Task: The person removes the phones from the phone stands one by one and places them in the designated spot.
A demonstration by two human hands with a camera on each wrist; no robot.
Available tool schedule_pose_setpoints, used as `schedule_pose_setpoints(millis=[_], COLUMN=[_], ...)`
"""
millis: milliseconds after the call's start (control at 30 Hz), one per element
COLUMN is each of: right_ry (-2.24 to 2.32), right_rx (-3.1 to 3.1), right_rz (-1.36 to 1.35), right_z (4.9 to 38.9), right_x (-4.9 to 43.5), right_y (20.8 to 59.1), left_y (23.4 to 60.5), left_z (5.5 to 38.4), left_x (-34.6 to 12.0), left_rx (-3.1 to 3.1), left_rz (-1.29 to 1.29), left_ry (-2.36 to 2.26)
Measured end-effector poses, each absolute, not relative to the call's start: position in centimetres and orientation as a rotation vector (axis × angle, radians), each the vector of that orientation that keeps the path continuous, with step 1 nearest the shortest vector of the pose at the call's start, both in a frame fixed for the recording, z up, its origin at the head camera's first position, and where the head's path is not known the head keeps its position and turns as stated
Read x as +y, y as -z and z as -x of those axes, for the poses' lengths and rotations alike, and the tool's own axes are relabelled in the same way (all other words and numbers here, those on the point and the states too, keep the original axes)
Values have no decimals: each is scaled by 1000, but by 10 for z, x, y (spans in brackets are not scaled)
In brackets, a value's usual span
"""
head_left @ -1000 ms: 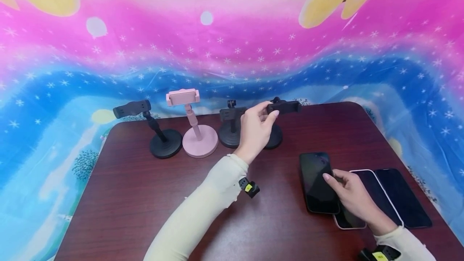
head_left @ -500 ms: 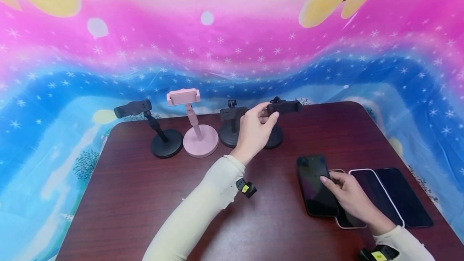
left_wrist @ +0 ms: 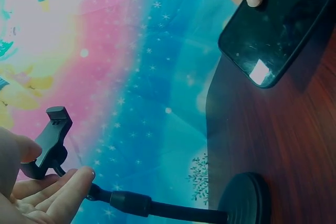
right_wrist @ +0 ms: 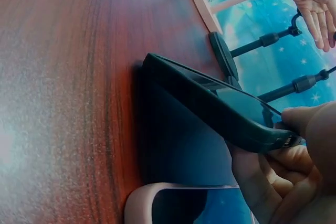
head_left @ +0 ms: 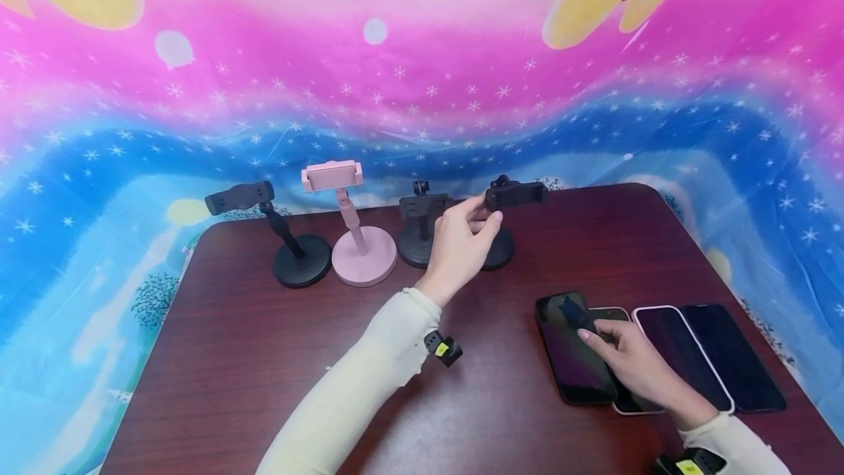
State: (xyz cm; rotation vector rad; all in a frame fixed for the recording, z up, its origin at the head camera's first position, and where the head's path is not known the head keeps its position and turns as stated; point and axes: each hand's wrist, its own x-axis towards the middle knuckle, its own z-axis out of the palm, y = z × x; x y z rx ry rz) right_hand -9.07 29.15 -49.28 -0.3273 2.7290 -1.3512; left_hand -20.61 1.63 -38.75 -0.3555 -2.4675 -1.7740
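In the head view my left hand (head_left: 458,244) has its fingers at the clamp of the rightmost black phone stand (head_left: 517,195). The left wrist view shows one end of that clamp (left_wrist: 52,140) between my fingers, its other end free; the stand's round base (left_wrist: 244,200) rests on the table. My right hand (head_left: 636,358) grips a black-cased smartphone (head_left: 570,350) by its right edge, thumb on the screen. In the right wrist view this smartphone (right_wrist: 210,108) is tilted, partly raised off the table. A second phone (head_left: 639,398) lies partly hidden under it and the hand.
Two more phones lie at the right, one light-rimmed (head_left: 682,350) and one dark (head_left: 735,358). Along the back of the table (head_left: 264,365) stand a black phone stand (head_left: 302,262), a pink one (head_left: 365,259) and another black one (head_left: 422,233). A patterned cloth (head_left: 422,94) hangs behind.
My right hand has drawn the smartphone slightly toward me and left, showing more of the phone beneath. My left thumb has slipped a little down from the clamp; the stands have stayed put.
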Motion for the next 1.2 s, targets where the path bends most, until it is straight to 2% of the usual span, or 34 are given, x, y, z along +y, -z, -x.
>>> schedule_pose_setpoints(millis=[800, 1200], right_ry=[1215, 968], right_rx=[2863, 2900], right_rz=[276, 171], right_z=[86, 89], right_x=[284, 287], right_y=[500, 497], left_y=[389, 389], left_z=[202, 200], left_x=[14, 12], left_rx=[-2445, -2477], left_rz=[368, 360], left_ry=[1918, 1888])
